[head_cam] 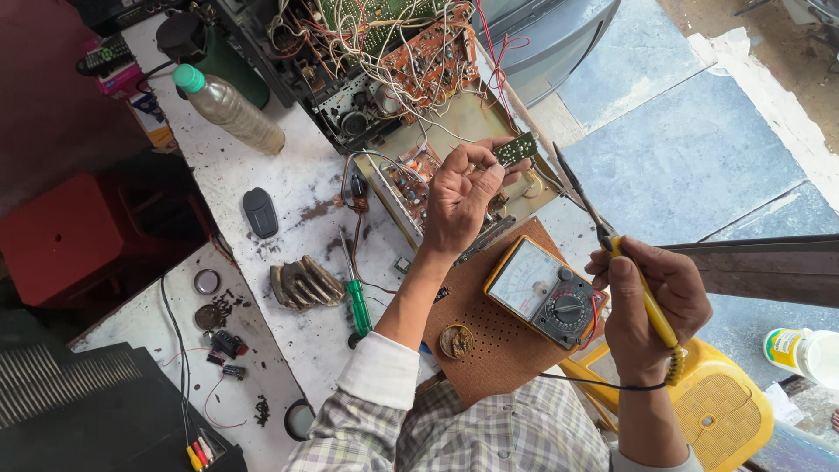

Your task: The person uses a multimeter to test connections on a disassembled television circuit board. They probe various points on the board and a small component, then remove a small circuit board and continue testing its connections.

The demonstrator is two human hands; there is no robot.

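My left hand (461,197) is raised over the workbench and pinches a small green circuit board (515,148) between thumb and fingers. My right hand (651,306) grips a soldering iron (648,301) by its yellow handle, its dark tip (566,170) pointing up toward the small board, a short gap apart. Below the hands lies a yellow analog multimeter (546,293) on a brown perforated board (498,336). An opened device with orange circuit boards (433,57) and tangled white and red wires sits behind.
A green-handled screwdriver (357,301), a finned metal heat sink (301,282), a dark oval part (260,212), a plastic bottle with a teal cap (229,107), a round solder-paste tin (455,341) and loose small parts lie on the white bench (218,175). A yellow stool (721,406) stands at right.
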